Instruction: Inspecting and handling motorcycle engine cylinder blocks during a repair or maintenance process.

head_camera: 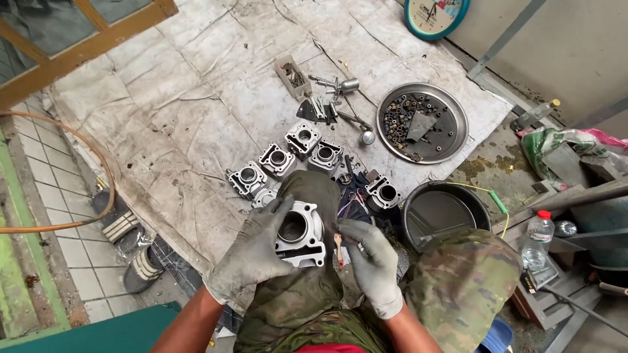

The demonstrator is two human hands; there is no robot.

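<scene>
The left hand [252, 252], gloved grey, wraps its fingers around a metal engine cylinder [299, 234] resting on the knee. Just right of those fingers, the right hand [374, 260] pinches a small red-handled brush [339, 248], its bristle end beside the cylinder's edge.

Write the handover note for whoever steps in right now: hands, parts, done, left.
Left hand, gloved, grips the engine cylinder resting on the knee.
Right hand, gloved, pinches a small brush beside the cylinder.
Four more cylinders lie in a row on the ground sheet, a fifth by the dark bucket; round tray holds nuts and bolts.
Done: cannot tell which cylinders are cleaned.
Left: the one in hand, at least.
</scene>
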